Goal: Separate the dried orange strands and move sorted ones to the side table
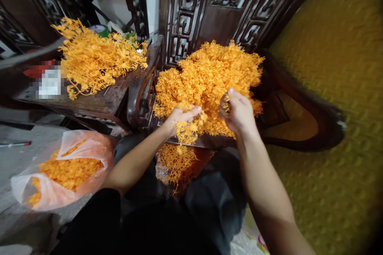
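A large heap of orange, thin-branched pieces like artificial flower parts fills the seat of a carved dark wood chair. In front of it my left hand holds a small orange cluster, thumb laid across the top. My right hand is closed at the heap's right front, with a bit of an orange piece showing at its curled fingers. More orange stringy pieces lie below the seat edge, between my knees.
Another orange pile rests on the wooden surface at left, beside a green tape roll. On the floor stands a clear plastic bag of small orange pieces. A curved armrest and a yellow-green textured surface lie to the right.
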`<state>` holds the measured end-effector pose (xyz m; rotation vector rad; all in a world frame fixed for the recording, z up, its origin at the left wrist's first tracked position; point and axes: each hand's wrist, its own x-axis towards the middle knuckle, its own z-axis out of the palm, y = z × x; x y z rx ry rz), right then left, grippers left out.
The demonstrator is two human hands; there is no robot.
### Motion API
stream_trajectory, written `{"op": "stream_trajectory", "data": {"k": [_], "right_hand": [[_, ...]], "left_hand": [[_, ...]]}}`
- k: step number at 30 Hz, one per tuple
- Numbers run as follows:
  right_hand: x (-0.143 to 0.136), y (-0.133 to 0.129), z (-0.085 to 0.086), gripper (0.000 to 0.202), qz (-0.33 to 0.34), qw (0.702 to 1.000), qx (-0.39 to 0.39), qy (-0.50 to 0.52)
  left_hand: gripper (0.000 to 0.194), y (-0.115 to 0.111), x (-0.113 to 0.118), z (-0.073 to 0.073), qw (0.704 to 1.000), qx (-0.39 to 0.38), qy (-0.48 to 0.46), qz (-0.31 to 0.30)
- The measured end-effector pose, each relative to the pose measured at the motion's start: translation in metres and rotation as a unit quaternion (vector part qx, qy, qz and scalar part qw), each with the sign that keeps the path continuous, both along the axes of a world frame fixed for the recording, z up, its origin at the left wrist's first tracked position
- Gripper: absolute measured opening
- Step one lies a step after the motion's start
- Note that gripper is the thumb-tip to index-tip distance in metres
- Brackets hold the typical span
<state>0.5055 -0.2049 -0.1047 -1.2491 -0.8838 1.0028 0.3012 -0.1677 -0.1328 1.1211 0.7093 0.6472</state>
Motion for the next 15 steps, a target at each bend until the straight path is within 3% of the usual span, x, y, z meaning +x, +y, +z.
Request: {"op": "stream_trajectory", "data": {"k": [4,7,9,12,15], "right_hand": [[-0.036,-0.007,-0.017,0.053,0.110,0.974,-0.054,0.188],[-0.040,-0.002,-0.026,0.054,0.126,0.956,-0.049,0.261],[-0.040,0.001,-0.031,0.057,0.111,0.954,-0.042,0.275],[-0.044,0.002,-0.034,0.057,0.029,0.971,-0.009,0.239],[-0.050,-0.001,-0.036,0.053,-0.049,0.984,0.031,0.168]], "left_hand": [[0.027,0.008,0.004,-0.008,0.992,-0.060,-0.039,0.099],[0.021,0.013,0.004,-0.008,0.987,-0.068,-0.053,0.132],[0.024,0.015,0.004,-0.007,0.986,-0.056,-0.041,0.152],[0.027,0.017,0.003,-0.006,0.985,-0.018,-0.006,0.170],[0.026,0.017,0.000,-0.004,0.990,0.036,0.031,0.135]]}}
